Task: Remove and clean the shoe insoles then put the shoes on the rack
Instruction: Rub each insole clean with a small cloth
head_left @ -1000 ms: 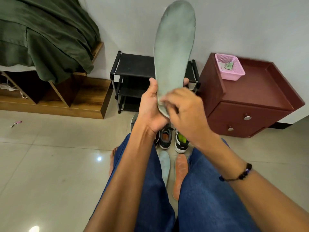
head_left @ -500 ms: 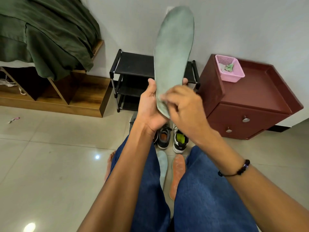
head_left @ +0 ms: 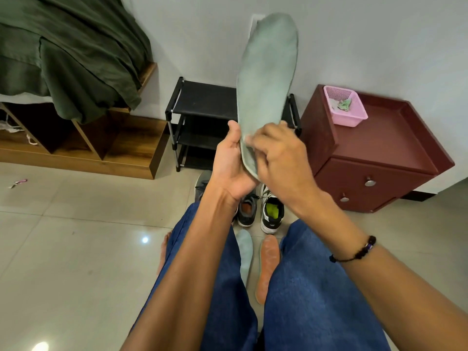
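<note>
A pale green insole (head_left: 268, 79) stands upright in front of me, toe end up. My left hand (head_left: 231, 171) grips its heel end from the left. My right hand (head_left: 283, 160) lies over the lower face with curled fingers, pressing a small whitish wipe (head_left: 247, 139) against it. On the floor between my knees lie a second pale green insole (head_left: 245, 254) and an orange insole (head_left: 268, 262). Beyond them stand a dark shoe with an orange inside (head_left: 247, 211) and a black-and-white shoe with a green inside (head_left: 272, 214). The black shoe rack (head_left: 202, 102) stands against the wall.
A dark red cabinet (head_left: 379, 153) right of the rack carries a pink basket (head_left: 344, 107) with crumpled paper. A grey shoe (head_left: 202, 183) shows behind my left wrist. A wooden bed frame (head_left: 101, 148) with a green blanket (head_left: 63, 54) fills the left.
The insole has tilted slightly to the right at its top. My right hand has shifted a little along the lower part of the insole; the left hand's grip is unchanged.
</note>
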Motion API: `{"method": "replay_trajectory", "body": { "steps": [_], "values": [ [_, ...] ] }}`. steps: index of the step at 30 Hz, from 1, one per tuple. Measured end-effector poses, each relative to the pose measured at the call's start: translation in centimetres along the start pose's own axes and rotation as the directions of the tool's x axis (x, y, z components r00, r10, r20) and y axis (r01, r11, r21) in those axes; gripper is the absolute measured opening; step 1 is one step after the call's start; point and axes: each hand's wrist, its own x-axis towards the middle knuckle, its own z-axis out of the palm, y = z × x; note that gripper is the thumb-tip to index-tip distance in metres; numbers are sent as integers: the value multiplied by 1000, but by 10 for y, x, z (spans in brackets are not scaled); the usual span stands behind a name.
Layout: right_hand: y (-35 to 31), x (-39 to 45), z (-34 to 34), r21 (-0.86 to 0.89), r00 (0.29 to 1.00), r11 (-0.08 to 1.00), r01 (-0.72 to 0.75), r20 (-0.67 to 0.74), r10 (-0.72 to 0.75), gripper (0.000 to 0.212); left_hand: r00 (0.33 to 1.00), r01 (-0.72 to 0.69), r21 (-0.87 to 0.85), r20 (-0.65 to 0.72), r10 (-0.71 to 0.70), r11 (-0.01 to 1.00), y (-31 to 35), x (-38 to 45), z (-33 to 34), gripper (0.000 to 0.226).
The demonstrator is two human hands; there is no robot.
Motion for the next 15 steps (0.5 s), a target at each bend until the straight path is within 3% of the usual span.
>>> {"method": "replay_trajectory", "body": {
  "steps": [5,8,11,13,15],
  "values": [
    [-3,-22,-8,80,963,983,163,204,-176,23,999,28,84,-23,-26,996,2,0,-8,79],
    [10,-16,-22,263,953,964,-41,301,-42,22,997,24,94,-73,-17,995,-4,2,-3,80],
    [23,0,-36,264,982,950,-164,138,131,20,996,-13,102,-90,22,995,-3,7,0,70],
    [28,13,-38,142,989,979,-146,8,147,17,993,-78,152,-82,91,985,-2,8,2,62],
    [30,23,-32,-21,993,993,-113,-20,113,13,990,-102,182,-78,118,978,-4,9,1,48]
  ]
}}
